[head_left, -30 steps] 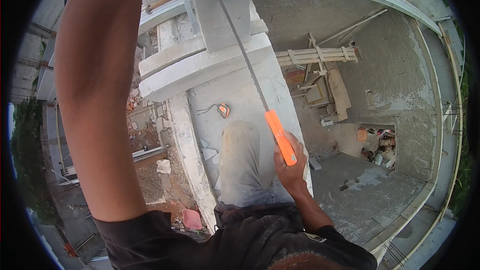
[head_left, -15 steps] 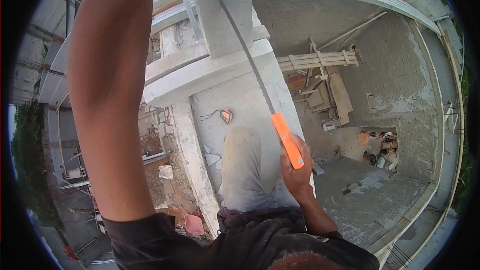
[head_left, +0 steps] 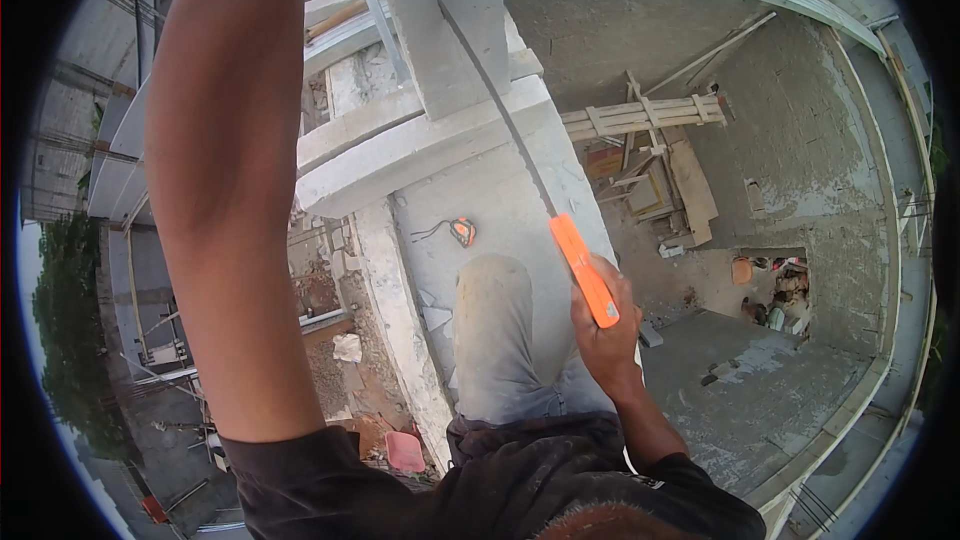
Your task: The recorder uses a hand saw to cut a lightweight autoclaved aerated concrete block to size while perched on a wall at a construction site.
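Note:
My right hand (head_left: pixel 607 325) is wrapped around the orange handle of a handsaw (head_left: pixel 585 275). The saw's long dark blade slants away to the upper left, across a pale grey block (head_left: pixel 455 70) and out past the top edge. Whether the teeth are in a cut cannot be seen. Along the left side my bare left arm (head_left: pixel 230 180) reaches up toward the block's far end, its hand beyond the top of the picture. The block's near end rests on a white slab (head_left: pixel 400 165). An orange and black tape measure (head_left: pixel 462 232) with a dark cord lies near my knee (head_left: pixel 495 310).
I am on a narrow pale ledge (head_left: pixel 420 200) with broken chips (head_left: pixel 435 318) along its left side. Right of it is a drop to a lower room with a wooden plank frame (head_left: pixel 640 118). Below left are rubble and a pink basin (head_left: pixel 405 451).
My right hand and the saw have moved slightly forward, bringing the handle a little closer to the block. The whole view has shifted slightly; the left arm keeps its pose.

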The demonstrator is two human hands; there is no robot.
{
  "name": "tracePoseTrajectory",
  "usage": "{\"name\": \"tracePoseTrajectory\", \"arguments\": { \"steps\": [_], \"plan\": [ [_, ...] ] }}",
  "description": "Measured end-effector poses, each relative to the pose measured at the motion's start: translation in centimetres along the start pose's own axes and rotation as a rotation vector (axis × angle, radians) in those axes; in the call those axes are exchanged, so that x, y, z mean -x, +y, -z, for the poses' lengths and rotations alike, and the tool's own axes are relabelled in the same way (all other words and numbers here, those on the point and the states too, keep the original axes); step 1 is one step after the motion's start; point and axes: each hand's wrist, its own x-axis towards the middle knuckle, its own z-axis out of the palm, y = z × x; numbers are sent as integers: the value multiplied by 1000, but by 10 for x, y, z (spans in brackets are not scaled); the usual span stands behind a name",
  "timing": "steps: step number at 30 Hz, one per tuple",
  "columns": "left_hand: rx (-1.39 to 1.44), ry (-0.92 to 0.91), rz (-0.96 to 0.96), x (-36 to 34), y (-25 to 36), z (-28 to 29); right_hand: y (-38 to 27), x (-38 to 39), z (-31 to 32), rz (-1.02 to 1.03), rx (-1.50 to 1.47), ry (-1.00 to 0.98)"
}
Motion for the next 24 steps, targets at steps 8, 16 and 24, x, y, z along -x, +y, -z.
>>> {"name": "tracePoseTrajectory", "arguments": {
  "steps": [8,16,24],
  "plan": [
    [105,22,-43,12,-1,-22,-27,-129,-37,-47,-83,-94],
    [61,5,109,-7,-2,-6,-12,-33,7,-32,-94,-47],
    [71,-2,67,-2,-8,-21,-15,-87,-35,-116,-173,-103]
  ]
}}
